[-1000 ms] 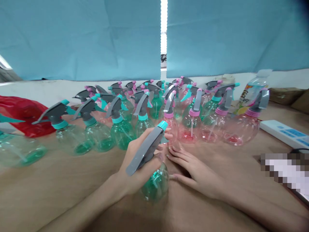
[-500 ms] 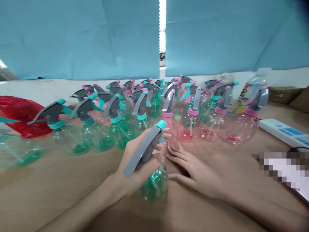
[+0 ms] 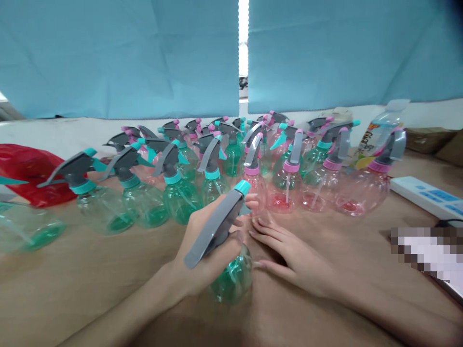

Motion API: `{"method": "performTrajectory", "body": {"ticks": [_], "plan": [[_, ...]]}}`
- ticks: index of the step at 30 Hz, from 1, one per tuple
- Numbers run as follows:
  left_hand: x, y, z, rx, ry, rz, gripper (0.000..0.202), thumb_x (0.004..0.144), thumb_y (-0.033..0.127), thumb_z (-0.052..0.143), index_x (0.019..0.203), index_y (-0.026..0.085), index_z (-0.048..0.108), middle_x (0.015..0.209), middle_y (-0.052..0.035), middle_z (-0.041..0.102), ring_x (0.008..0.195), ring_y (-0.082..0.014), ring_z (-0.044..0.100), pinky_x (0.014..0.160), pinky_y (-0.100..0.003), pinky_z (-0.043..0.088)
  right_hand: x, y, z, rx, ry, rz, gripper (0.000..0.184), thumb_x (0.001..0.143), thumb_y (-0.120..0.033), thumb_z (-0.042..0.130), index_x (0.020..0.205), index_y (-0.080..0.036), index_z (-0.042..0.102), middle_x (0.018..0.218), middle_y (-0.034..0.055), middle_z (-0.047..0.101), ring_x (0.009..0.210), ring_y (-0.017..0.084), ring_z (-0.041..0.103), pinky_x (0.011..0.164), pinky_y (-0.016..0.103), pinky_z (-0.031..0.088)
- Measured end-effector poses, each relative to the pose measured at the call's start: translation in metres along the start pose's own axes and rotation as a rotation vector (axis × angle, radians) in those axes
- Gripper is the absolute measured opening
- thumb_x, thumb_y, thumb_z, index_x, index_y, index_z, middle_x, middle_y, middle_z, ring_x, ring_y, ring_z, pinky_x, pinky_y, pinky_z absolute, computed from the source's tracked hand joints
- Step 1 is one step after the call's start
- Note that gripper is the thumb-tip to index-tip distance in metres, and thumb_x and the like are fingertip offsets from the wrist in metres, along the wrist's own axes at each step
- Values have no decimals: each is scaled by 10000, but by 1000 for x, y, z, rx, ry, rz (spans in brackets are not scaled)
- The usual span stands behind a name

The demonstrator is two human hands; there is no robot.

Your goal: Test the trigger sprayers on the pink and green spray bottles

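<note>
My left hand (image 3: 202,255) is closed around the neck of a green spray bottle (image 3: 231,282) with a grey trigger head and a turquoise nozzle. The bottle stands at the near middle of the table, its collar hidden by my fingers. Just right of it, my right hand (image 3: 289,250) lies on the tabletop with fingers stretched out and nothing in it; its thumb tip is close to the bottle's side. Beyond my hands stand a pink spray bottle (image 3: 255,185) and a green spray bottle (image 3: 181,197), part of a front row of similar bottles.
Several more spray bottles crowd behind the front row. A red plastic bag (image 3: 32,173) lies at the left. At the right are a drink bottle (image 3: 383,125), a white power strip (image 3: 427,195) and a blurred-out object (image 3: 427,255). Blue curtains (image 3: 119,58) hang behind.
Both hands and the held spray bottle stay almost where they were. The view has shifted very slightly; nothing was taken hold of or let go.
</note>
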State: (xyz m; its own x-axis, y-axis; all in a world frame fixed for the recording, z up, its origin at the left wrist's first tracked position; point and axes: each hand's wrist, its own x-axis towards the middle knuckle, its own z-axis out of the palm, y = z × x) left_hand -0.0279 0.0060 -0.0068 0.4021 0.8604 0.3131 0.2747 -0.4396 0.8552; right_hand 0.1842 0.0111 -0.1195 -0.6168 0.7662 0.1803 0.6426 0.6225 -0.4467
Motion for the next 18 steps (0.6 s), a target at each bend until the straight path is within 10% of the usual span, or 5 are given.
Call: {"method": "performTrajectory", "body": {"ticks": [10,18], "plan": [[1,-2,-4,56,-12,92,235,743,191,514,967,201,585,660,44,483,531,-125,414,543,-266,403,-3,-5,-1,-59,54,0,606,970,-536,472,1437,-149,467,1514,113,414,1417,284,341,1144,517,329],[-3,6,-6,173,-10,-39,50,786,285,499,782,236,488,628,33,447,560,-137,436,510,-261,365,-4,-8,-2,-121,118,14,543,966,-481,501,1391,-144,529,1454,136,494,1387,313,388,1101,540,389]]}}
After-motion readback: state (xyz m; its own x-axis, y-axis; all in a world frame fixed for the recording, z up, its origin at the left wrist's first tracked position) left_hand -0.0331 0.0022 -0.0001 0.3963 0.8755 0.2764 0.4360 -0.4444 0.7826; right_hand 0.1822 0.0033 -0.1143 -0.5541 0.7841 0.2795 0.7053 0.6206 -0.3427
